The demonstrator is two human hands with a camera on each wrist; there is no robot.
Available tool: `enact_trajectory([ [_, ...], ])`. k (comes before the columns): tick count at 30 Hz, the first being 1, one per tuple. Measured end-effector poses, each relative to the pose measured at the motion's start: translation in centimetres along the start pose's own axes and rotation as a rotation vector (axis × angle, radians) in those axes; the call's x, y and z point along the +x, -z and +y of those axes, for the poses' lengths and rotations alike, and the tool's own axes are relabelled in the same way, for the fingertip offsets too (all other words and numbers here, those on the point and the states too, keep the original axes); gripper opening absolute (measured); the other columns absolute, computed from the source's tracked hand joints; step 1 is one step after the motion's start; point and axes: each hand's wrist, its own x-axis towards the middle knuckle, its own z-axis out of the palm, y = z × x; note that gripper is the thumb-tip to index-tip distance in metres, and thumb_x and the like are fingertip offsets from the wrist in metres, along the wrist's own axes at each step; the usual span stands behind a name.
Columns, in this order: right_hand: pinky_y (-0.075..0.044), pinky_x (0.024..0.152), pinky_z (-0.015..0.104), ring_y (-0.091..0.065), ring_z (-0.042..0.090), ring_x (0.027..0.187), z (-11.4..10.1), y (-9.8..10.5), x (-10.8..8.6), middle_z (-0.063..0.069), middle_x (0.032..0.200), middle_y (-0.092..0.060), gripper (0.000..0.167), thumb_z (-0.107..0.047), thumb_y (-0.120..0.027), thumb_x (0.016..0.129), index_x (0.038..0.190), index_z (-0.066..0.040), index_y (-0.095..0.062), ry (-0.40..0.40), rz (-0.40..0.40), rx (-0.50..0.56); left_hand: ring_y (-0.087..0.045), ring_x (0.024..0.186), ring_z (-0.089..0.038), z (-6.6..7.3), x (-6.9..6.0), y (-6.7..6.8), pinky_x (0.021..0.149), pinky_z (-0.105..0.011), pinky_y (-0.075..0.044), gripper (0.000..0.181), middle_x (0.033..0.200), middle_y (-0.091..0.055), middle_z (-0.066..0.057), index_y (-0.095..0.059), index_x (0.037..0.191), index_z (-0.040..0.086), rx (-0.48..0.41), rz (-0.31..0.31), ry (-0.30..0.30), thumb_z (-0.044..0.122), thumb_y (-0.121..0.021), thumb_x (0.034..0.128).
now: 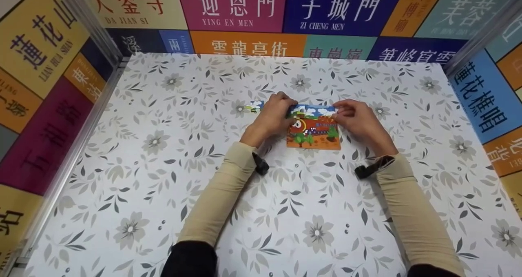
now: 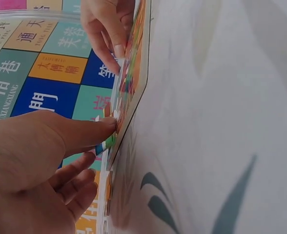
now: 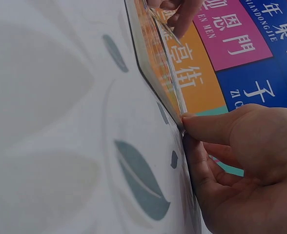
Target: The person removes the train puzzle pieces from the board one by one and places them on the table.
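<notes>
A small picture jigsaw puzzle [image 1: 316, 140] lies flat on the patterned tablecloth, showing a red cartoon figure, green plants, orange ground and blue sky. At its upper left my left hand [image 1: 272, 114] pinches a puzzle piece [image 2: 106, 141] between thumb and fingers; the piece is tilted over the puzzle's surface. My right hand [image 1: 361, 120] holds the puzzle's right edge near the upper corner, its thumb [image 3: 207, 127] on the edge and its fingers beside it. Part of the upper left of the puzzle is hidden behind my left hand in the head view.
Loose puzzle material [image 1: 255, 106] in blue, white and green lies just left of my left hand, partly covered by it. The table [image 1: 163, 187] has a floral cloth. Panels with large printed characters [image 1: 240, 3] stand along its back and sides.
</notes>
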Motion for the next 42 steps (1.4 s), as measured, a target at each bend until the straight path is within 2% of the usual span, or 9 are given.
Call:
enact_trajectory([
  [5,-0.052,0.096,0.023,-0.066,0.023,0.118,0.1,0.0,0.1,0.014,0.132,-0.067,0.044,-0.025,-0.072,0.106,0.147,-0.012,-0.064,0.03,0.009,-0.02,-0.052,0.143,-0.03,-0.2,0.0,-0.1,0.124,-0.043,-0.041,0.052,0.151,-0.06,-0.012,-0.063,0.15,0.009,-0.035,-0.001,-0.018,0.026,-0.077,0.1023],
  [10,-0.051,0.095,0.02,-0.067,0.025,0.119,0.2,0.0,0.0,0.016,0.132,-0.068,0.042,-0.024,-0.071,0.107,0.146,-0.011,-0.065,0.047,0.014,-0.031,-0.057,0.137,-0.028,-0.3,-0.1,0.1,0.12,-0.043,-0.045,0.05,0.144,-0.066,-0.009,-0.066,0.147,0.012,-0.009,0.041,-0.041,0.025,-0.079,0.1009],
  [17,-0.052,0.098,0.026,-0.065,0.022,0.117,0.1,0.1,0.0,0.013,0.13,-0.067,0.043,-0.022,-0.071,0.106,0.147,-0.013,-0.064,0.011,0.014,-0.023,-0.055,0.136,-0.024,-0.9,-0.2,0.0,0.12,-0.043,-0.043,0.049,0.142,-0.063,-0.006,-0.069,0.146,0.016,0.025,0.068,-0.064,0.031,-0.08,0.1003],
  [24,-0.051,0.109,0.04,-0.064,0.024,0.122,0.0,0.1,-0.1,0.014,0.133,-0.065,0.045,-0.024,-0.072,0.106,0.149,-0.014,-0.063,-0.008,0.011,-0.021,-0.057,0.134,-0.021,-1.2,-0.3,0.3,0.117,-0.043,-0.045,0.05,0.141,-0.064,-0.003,-0.069,0.146,0.019,0.03,0.081,-0.072,0.036,-0.081,0.0996],
  [28,-0.05,0.112,0.042,-0.063,0.025,0.123,-0.1,0.1,0.0,0.014,0.135,-0.065,0.046,-0.024,-0.072,0.106,0.15,-0.015,-0.062,-0.013,0.009,-0.015,-0.06,0.131,-0.022,-1.4,-0.5,0.6,0.115,-0.041,-0.048,0.05,0.139,-0.067,-0.003,-0.071,0.144,0.018,0.017,0.104,-0.09,0.035,-0.082,0.0986],
  [33,-0.051,0.109,0.039,-0.065,0.025,0.121,-0.1,0.1,0.1,0.014,0.132,-0.067,0.045,-0.023,-0.072,0.106,0.149,-0.015,-0.063,-0.001,0.016,-0.025,-0.063,0.13,-0.023,-1.8,-1.1,1.3,0.114,-0.039,-0.049,0.048,0.136,-0.071,-0.004,-0.074,0.14,0.016,-0.004,0.142,-0.116,0.032,-0.085,0.0966],
  [37,-0.052,0.105,0.035,-0.067,0.026,0.12,0.0,0.0,0.2,0.016,0.131,-0.068,0.044,-0.023,-0.072,0.106,0.148,-0.012,-0.064,0.033,0.022,-0.047,-0.066,0.128,-0.024,-2.6,-1.8,2.0,0.113,-0.038,-0.051,0.046,0.135,-0.074,-0.005,-0.076,0.136,0.014,-0.029,0.201,-0.138,0.029,-0.087,0.0947],
  [42,-0.05,0.109,0.039,-0.065,0.026,0.121,0.0,-0.1,0.2,0.015,0.132,-0.068,0.044,-0.021,-0.071,0.106,0.149,-0.013,-0.064,0.024,0.024,-0.042,-0.069,0.126,-0.024,-3.8,-2.6,2.8,0.111,-0.039,-0.053,0.046,0.134,-0.076,-0.005,-0.077,0.135,0.013,-0.036,0.244,-0.147,0.03,-0.088,0.0936],
])
